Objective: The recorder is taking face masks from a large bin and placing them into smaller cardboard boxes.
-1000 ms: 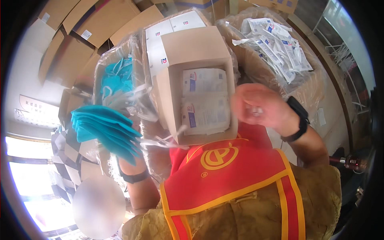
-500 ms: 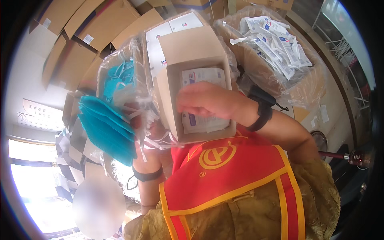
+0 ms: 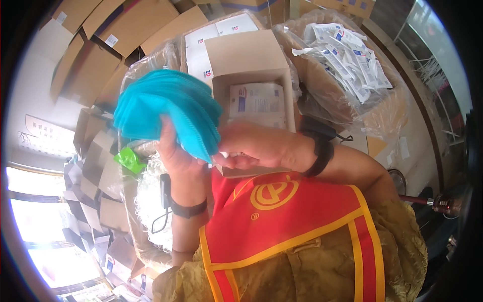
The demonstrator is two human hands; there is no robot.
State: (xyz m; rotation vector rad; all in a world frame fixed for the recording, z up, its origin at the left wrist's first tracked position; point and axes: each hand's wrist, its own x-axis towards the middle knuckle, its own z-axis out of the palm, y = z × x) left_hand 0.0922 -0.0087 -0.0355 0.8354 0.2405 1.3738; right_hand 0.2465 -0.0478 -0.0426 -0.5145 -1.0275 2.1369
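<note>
A stack of teal face masks (image 3: 166,105) is fanned out in my left hand (image 3: 173,153), thumb on the near side, fingers hidden behind the stack. My right hand (image 3: 259,146) is curled against the stack's right edge, with what look like thin white mask straps among its fingers. Beneath it stands an open brown carton (image 3: 246,55) with its lid flap raised. Flat white printed packets (image 3: 257,98) lie inside, partly covered by my right hand and wrist.
Several white boxes (image 3: 200,60) stand behind the carton. At the far right, a plastic-lined box holds a heap of white packets (image 3: 347,60). A bright green piece (image 3: 131,160) and a bundle of white straps (image 3: 151,206) lie left of my left arm. Brown cartons (image 3: 136,30) are stacked at the back left.
My left hand has raised the masks up and to the right, turning them beside the carton. My right hand has left the packets and come down-left to the masks' edge.
</note>
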